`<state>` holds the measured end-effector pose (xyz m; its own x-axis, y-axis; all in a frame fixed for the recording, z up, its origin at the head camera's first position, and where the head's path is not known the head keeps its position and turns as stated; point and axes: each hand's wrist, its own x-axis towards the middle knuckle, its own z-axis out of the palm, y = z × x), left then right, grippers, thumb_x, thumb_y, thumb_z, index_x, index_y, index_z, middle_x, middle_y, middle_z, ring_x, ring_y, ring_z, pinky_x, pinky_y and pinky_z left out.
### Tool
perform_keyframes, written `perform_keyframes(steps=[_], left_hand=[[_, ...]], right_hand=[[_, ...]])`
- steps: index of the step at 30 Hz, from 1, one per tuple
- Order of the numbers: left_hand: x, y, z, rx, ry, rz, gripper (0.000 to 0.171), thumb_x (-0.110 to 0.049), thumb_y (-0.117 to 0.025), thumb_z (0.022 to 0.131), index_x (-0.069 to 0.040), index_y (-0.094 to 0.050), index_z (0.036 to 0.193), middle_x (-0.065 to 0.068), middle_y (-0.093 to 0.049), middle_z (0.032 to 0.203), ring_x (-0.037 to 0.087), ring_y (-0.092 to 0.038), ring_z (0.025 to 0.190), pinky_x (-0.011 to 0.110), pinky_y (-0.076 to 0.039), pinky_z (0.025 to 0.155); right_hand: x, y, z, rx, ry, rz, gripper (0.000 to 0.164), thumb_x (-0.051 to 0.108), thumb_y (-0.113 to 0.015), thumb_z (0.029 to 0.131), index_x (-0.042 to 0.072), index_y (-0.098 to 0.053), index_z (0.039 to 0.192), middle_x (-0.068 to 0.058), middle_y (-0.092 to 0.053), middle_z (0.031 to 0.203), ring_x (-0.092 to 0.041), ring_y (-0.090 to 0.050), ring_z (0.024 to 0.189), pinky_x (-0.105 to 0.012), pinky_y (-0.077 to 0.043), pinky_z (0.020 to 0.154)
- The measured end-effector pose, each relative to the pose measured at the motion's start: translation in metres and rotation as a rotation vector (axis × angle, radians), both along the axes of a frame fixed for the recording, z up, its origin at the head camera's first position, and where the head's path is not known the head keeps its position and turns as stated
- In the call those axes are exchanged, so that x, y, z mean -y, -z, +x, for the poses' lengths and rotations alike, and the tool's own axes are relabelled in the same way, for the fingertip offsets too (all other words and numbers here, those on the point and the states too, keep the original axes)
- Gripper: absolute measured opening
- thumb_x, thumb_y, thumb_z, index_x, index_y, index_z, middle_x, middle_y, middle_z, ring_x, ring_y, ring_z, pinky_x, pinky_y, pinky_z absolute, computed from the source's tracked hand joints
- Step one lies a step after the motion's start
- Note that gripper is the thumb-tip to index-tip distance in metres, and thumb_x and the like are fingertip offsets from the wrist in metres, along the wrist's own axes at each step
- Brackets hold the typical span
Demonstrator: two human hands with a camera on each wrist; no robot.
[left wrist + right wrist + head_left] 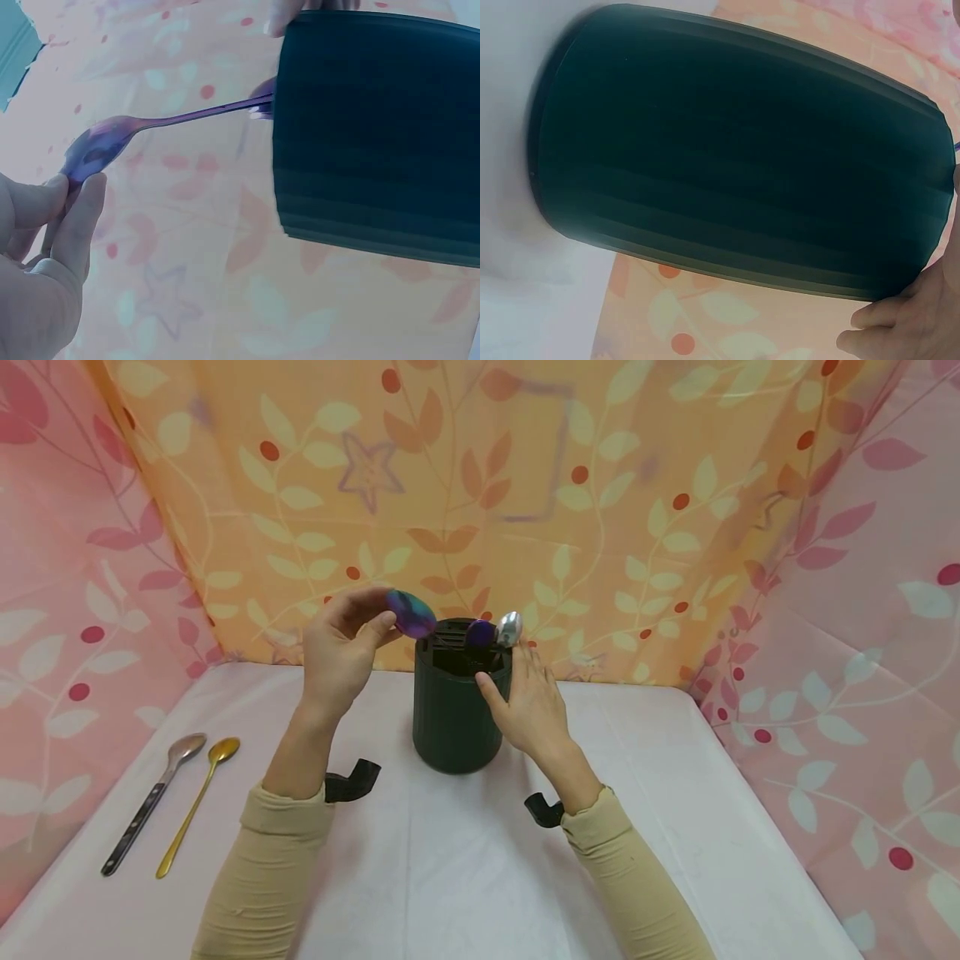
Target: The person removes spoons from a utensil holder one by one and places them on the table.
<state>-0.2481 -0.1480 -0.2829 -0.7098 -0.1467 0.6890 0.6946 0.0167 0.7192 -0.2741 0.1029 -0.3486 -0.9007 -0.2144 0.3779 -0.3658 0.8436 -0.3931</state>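
Note:
My left hand (339,647) pinches a shiny purple-blue teaspoon (411,614) by its bowl, to the left of a dark green ribbed utensil holder (459,718). In the left wrist view the spoon's thin handle (199,115) slants toward the holder's top edge. My right hand (534,697) rests against the holder's right side near the rim, fingers fairly straight and thumb by the front rim. A purple spoon (480,633) and a silver spoon (509,628) stand in the holder, bowls up; their handles are hidden inside.
On the white-covered table (450,877), at the left, lie a silver spoon with a black riveted handle (150,810) and a long gold spoon (197,810). Patterned cloth hangs behind the holder (465,485) and along both sides.

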Motion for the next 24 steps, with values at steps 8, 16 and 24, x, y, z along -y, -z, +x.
perform_keyframes(steps=[8,16,24], left_hand=[[0.009,-0.008,0.008,-0.039,0.01,0.117,0.03,0.014,-0.068,0.093,0.012,-0.067,0.123,0.01,-0.069,0.108,0.022,-0.07,0.096,0.03,-0.063,0.082],[0.021,-0.014,0.013,-0.099,0.046,0.231,0.027,0.014,-0.067,0.092,0.009,-0.07,0.119,0.014,-0.071,0.109,0.022,-0.071,0.093,0.033,-0.063,0.083],[0.039,-0.025,0.023,-0.103,0.052,0.366,0.025,0.014,-0.069,0.09,0.01,-0.07,0.115,0.017,-0.068,0.103,0.027,-0.072,0.094,0.035,-0.062,0.083]], right_hand=[[0.0,0.0,0.0,-0.009,-0.004,-0.002,0.094,0.072,-0.03,0.103,0.004,-0.014,0.166,-0.015,-0.018,0.172,-0.032,-0.016,0.159,-0.056,-0.012,0.129],[-0.001,0.001,-0.001,-0.012,-0.003,-0.004,0.095,0.073,-0.029,0.103,0.005,-0.013,0.167,-0.015,-0.018,0.172,-0.033,-0.017,0.159,-0.056,-0.012,0.129],[0.0,0.002,-0.002,-0.029,-0.006,-0.004,0.094,0.072,-0.029,0.103,0.005,-0.015,0.166,-0.016,-0.021,0.172,-0.034,-0.019,0.158,-0.057,-0.014,0.128]])
